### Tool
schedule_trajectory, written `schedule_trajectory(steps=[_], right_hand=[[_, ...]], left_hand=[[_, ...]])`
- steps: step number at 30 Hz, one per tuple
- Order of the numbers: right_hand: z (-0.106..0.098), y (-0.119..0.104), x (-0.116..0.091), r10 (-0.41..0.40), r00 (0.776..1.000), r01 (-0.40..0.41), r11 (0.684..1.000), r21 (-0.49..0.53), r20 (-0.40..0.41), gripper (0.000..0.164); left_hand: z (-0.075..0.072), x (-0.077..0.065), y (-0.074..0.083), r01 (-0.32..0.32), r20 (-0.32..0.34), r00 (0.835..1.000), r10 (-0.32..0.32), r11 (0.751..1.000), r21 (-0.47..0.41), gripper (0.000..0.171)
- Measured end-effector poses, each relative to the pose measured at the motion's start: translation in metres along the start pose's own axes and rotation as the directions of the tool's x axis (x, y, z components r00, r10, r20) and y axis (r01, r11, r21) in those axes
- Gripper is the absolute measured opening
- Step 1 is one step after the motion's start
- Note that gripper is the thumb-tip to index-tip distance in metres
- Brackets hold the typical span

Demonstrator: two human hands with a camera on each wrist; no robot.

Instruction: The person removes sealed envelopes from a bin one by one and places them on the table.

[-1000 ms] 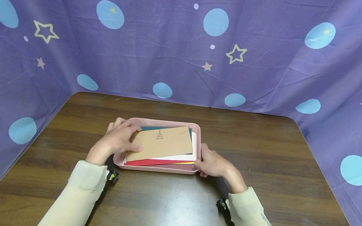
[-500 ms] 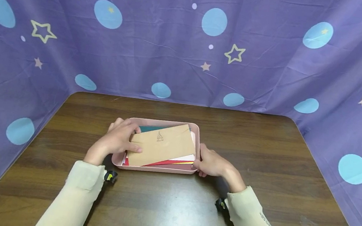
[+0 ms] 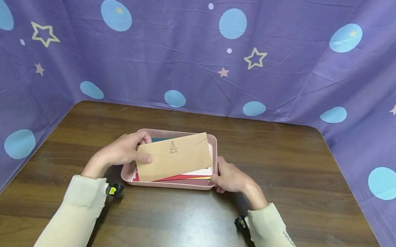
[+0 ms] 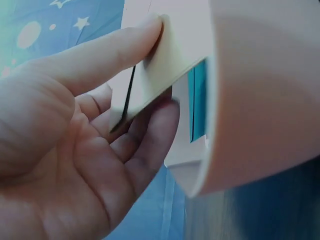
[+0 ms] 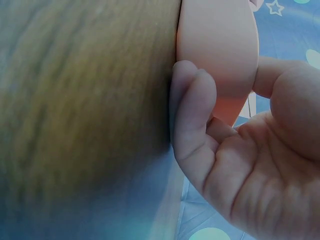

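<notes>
A brown kraft envelope (image 3: 179, 156) with a small sailing-boat print is tilted over a pink tray (image 3: 166, 186). My left hand (image 3: 120, 150) pinches its left end, thumb on top and fingers beneath, as the left wrist view shows the envelope (image 4: 150, 85) between them. Under it in the tray lie a red envelope (image 3: 176, 177), a white one (image 3: 199, 172), a bit of yellow (image 3: 200, 177) and a teal one (image 3: 159, 139), mostly hidden. My right hand (image 3: 232, 178) grips the tray's right end, thumb over the rim and fingers curled against the outer wall (image 5: 220, 50).
The tray stands on a dark wooden table (image 3: 272, 149). A purple curtain (image 3: 162, 53) with stars and dots hangs behind the table and at both sides. A small clear scrap (image 3: 336, 244) lies at the right.
My left hand has drawn back to the left and lifted the envelope's left end. The envelope has slid left and tilted more, covering more of the red one. My right hand keeps its place.
</notes>
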State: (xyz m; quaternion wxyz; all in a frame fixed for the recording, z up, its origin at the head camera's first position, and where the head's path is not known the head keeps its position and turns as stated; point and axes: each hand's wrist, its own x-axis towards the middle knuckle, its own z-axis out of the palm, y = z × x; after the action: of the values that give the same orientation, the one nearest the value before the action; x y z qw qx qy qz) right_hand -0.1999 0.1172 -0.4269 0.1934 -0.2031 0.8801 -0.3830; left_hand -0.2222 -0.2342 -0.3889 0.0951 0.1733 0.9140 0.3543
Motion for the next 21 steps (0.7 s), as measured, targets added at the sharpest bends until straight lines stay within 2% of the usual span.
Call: schedule_trajectory(steps=[4, 6, 11, 14, 17, 21], right_hand=[[0.0, 0.0, 0.0, 0.001, 1.0, -0.001, 1.0, 0.0, -0.004, 0.034], [0.0, 0.001, 0.0, 0.002, 1.0, -0.002, 1.0, -0.003, -0.004, 0.034], [0.0, 0.0, 0.0, 0.011, 1.0, -0.011, 1.0, -0.004, 0.001, 0.032], [0.0, 0.0, 0.0, 0.017, 1.0, -0.017, 1.0, 0.0, 0.005, 0.031], [0.0, 0.001, 0.001, 0.014, 1.0, -0.014, 1.0, 0.003, 0.006, 0.03], [0.0, 0.001, 0.001, 0.015, 1.0, -0.015, 1.0, 0.009, 0.003, 0.031]], left_hand=[[-0.001, 0.001, 0.0, 0.066, 0.03, 0.998, -0.063, 0.993, -0.093, 0.039], [-0.002, 0.0, 0.0, 0.082, 0.06, 0.996, -0.073, 0.982, -0.168, 0.038], [0.0, -0.002, -0.005, 0.108, 0.184, 0.982, -0.045, 0.929, -0.353, 0.036], [0.0, -0.002, -0.01, 0.103, 0.207, 0.978, -0.028, 0.927, -0.362, 0.037], [-0.003, -0.004, -0.012, 0.094, 0.202, 0.979, -0.02, 0.928, -0.361, 0.039], [-0.006, -0.005, -0.013, 0.09, 0.195, 0.981, -0.01, 0.911, -0.403, 0.039]])
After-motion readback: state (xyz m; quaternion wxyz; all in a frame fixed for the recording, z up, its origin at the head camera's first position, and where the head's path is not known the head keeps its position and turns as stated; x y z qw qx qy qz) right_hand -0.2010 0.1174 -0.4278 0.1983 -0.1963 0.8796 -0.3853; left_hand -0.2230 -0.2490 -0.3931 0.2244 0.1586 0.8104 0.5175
